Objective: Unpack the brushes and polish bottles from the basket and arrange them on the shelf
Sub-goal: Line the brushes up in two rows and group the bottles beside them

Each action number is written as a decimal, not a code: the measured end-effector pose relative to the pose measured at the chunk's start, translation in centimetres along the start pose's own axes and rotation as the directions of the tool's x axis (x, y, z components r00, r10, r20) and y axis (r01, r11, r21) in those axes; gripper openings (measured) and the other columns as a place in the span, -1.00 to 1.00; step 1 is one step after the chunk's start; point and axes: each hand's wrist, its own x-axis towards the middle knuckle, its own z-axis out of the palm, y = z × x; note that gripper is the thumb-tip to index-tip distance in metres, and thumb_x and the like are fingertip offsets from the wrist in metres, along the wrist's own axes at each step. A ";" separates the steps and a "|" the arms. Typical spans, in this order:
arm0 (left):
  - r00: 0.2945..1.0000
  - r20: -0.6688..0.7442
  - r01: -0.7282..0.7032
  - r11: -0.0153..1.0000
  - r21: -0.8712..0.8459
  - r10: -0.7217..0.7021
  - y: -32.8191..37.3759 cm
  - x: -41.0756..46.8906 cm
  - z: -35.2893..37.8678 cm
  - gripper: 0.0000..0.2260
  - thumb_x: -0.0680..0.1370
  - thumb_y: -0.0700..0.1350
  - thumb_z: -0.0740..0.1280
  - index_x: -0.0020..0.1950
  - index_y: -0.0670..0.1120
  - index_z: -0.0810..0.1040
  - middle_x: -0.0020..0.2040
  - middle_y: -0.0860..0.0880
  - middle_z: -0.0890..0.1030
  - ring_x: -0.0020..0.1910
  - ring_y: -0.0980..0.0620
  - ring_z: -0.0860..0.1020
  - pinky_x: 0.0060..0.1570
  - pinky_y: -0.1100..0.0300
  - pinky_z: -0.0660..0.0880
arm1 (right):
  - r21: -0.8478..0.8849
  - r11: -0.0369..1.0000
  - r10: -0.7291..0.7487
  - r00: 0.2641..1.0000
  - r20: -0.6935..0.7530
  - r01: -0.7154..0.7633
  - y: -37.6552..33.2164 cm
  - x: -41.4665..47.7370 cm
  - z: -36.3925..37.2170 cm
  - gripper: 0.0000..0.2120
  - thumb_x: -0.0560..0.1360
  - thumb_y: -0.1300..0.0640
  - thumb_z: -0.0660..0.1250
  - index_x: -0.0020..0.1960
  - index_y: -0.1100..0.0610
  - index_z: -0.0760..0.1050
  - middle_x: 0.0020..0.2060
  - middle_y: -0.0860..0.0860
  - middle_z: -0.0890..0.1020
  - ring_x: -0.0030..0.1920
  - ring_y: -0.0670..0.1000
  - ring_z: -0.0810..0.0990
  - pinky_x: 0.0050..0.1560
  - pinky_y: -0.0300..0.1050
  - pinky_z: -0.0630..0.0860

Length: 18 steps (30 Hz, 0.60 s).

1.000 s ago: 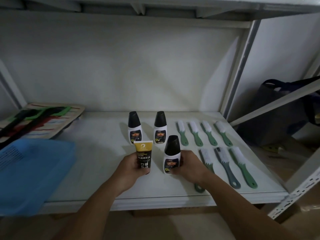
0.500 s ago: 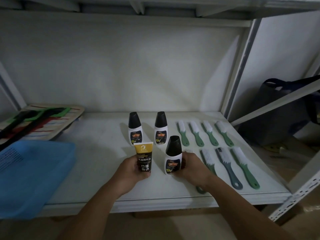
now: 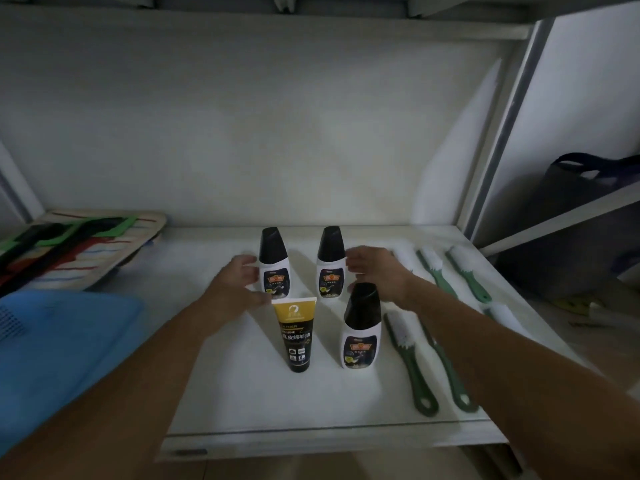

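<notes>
- Three bottles [image 3: 273,263], white with black caps, upright mid-shelf [image 3: 221,393].
- Yellow-black tube [image 3: 295,332], upright.
- Green brushes [image 3: 410,363], flat at right.
- Blue basket [image 3: 52,348], left.

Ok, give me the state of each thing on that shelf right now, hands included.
Back-left white polish bottle with black cap: upright, capped.
Back-right white polish bottle: upright, capped.
Front white polish bottle: upright, capped, free.
Yellow-and-black polish tube: standing on its cap, free.
Green-handled brushes: lying flat.
Blue plastic basket: contents not visible.
Left hand: open, beside back-left bottle.
Right hand: open, beside back-right bottle.
</notes>
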 end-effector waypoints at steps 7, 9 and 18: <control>0.986 0.146 -0.086 0.996 0.004 0.084 -0.5 1.0 1.7 -0.57 0.14 -0.11 0.58 -0.01 -0.05 0.66 -0.04 -0.10 0.74 -0.01 -0.12 0.68 0.12 -0.09 0.58 | -0.052 0.996 -0.068 0.995 0.074 0.072 -0.8 1.2 2.0 -0.67 0.23 0.42 0.50 -0.01 0.33 0.60 -0.06 0.25 0.71 0.00 0.24 0.68 0.17 0.25 0.55; 0.979 0.188 -0.079 0.997 -0.023 0.082 -0.2 0.6 2.4 -0.62 0.17 -0.12 0.57 -0.03 -0.07 0.67 -0.13 -0.03 0.75 -0.08 -0.07 0.68 0.01 0.06 0.61 | -0.072 0.994 -0.074 0.995 0.067 0.078 -0.7 0.9 1.8 -0.72 0.27 0.41 0.48 -0.02 0.33 0.61 -0.08 0.22 0.72 -0.02 0.20 0.70 0.16 0.20 0.58; 0.963 0.265 -0.019 0.996 -0.083 0.041 0.7 -1.7 3.8 -0.79 0.27 -0.17 0.45 -0.12 -0.14 0.68 -0.11 -0.22 0.70 -0.11 -0.17 0.65 0.02 -0.03 0.53 | -0.175 0.983 -0.043 0.998 0.048 0.051 0.2 -3.0 -0.1 -0.76 0.44 0.42 0.35 -0.18 0.10 0.60 -0.28 -0.09 0.72 -0.24 -0.20 0.68 -0.22 -0.31 0.59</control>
